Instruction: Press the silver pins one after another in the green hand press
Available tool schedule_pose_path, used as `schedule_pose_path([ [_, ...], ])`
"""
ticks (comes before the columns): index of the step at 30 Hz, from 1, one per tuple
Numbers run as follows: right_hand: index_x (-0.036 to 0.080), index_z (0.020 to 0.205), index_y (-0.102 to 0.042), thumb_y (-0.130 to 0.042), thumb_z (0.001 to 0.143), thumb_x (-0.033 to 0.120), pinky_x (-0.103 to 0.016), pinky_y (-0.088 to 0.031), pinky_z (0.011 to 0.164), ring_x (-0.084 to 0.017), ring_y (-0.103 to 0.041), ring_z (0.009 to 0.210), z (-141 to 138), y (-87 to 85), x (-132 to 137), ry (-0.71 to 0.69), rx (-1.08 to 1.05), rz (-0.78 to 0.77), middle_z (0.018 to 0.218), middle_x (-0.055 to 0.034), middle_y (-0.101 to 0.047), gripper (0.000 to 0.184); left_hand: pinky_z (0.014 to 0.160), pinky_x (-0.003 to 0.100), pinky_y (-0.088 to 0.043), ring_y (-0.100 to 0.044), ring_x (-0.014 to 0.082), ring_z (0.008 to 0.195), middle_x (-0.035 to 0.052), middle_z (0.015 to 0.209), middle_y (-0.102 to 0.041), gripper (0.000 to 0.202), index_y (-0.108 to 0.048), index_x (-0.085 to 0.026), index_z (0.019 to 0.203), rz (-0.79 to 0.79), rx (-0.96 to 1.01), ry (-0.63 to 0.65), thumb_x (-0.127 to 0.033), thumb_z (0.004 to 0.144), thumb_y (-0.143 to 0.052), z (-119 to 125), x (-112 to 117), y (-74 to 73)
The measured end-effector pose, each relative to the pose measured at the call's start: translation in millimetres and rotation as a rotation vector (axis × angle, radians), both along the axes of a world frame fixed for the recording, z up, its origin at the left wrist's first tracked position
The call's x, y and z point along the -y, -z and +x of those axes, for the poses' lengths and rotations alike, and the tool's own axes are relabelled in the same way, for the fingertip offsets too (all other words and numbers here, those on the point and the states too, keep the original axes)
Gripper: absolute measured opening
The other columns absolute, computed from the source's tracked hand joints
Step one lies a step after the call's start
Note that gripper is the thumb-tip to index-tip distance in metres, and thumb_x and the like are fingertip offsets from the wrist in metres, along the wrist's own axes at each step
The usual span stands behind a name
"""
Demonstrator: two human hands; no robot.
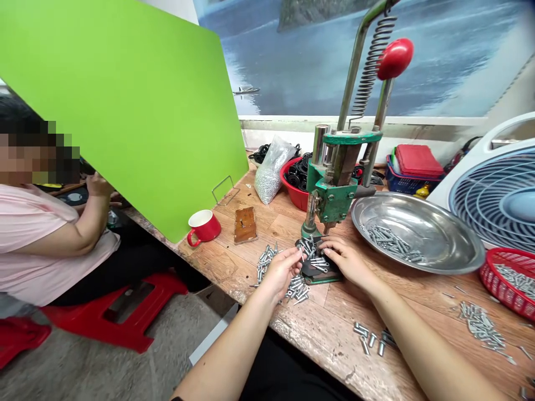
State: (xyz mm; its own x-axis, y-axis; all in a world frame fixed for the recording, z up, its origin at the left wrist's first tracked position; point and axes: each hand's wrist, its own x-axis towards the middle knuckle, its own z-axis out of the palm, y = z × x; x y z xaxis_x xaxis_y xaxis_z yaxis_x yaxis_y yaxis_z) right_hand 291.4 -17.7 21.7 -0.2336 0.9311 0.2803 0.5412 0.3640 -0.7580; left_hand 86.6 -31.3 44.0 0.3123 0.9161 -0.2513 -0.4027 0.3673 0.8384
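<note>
My left hand (284, 272) is closed in a pinch on a small silver eye bolt (301, 255), just left of the press base. Fingers bent, my right hand (343, 257) reaches in from the right to the spot under the press ram; whatever its fingertips grip there is too small to make out. The green hand press (337, 201) stands upright above both hands, its ram apart from the fingers. Loose eye bolts (297, 289) lie heaped around my left hand, and several more lie on the black base plate (317, 274).
A steel basin (455, 250) holding metal pins stands right of the press, near a red basket (493, 278) and a fan (501, 184). Short metal sleeves (364, 344) lie by my right forearm. Leftward are a red mug (204, 227), a green panel (137, 106) and a seated person (50, 239).
</note>
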Motion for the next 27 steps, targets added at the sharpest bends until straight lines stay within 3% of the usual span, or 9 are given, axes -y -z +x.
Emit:
schedule_pose_path([
  [8,0.019,0.099,-0.058,-0.040,0.085,0.022,-0.036,-0.033,0.098,-0.018,-0.043,0.108,-9.4,-3.0,2.6,0.046,0.130,0.100,0.112,-0.0056,-0.051,0.023,0.050,0.015,-0.032,-0.050,0.0043,0.057,0.0025,0.081,-0.064,0.028,-0.061,-0.015,0.084,0.066,-0.078,0.015,-0.035,0.066,-0.069,11.9,-5.7,-0.1],
  [13,0.017,0.119,-0.047,-0.044,0.079,0.016,-0.034,-0.034,0.097,-0.018,-0.043,0.109,-11.6,-0.4,0.6,0.076,0.206,0.104,0.118,-0.0064,-0.048,0.040,0.050,0.016,-0.034,-0.052,0.0057,0.057,0.0028,0.080,-0.064,0.028,-0.061,-0.014,0.084,0.158,-0.161,0.000,-0.034,0.065,-0.068,25.8,-24.5,-2.7],
  [18,0.014,0.120,-0.045,-0.045,0.074,0.015,-0.034,-0.036,0.092,-0.020,-0.045,0.103,-15.6,-1.1,-5.6,0.159,0.252,0.074,0.112,-0.0086,-0.051,0.046,0.058,0.021,-0.041,-0.055,0.0098,0.060,0.0021,0.071,-0.064,0.026,-0.060,-0.013,0.082,0.240,-0.235,-0.053,-0.030,0.065,-0.069,45.0,-42.7,-5.9],
  [27,0.009,0.123,-0.037,-0.046,0.073,0.018,-0.033,-0.039,0.085,-0.022,-0.048,0.097,-19.9,-1.8,-6.0,0.238,0.287,0.015,0.105,-0.0141,-0.051,0.051,0.076,0.027,-0.045,-0.061,0.0141,0.077,0.0047,0.081,-0.065,0.019,-0.057,-0.013,0.084,0.383,-0.183,-0.002,-0.022,0.070,-0.065,57.4,-55.1,15.4],
])
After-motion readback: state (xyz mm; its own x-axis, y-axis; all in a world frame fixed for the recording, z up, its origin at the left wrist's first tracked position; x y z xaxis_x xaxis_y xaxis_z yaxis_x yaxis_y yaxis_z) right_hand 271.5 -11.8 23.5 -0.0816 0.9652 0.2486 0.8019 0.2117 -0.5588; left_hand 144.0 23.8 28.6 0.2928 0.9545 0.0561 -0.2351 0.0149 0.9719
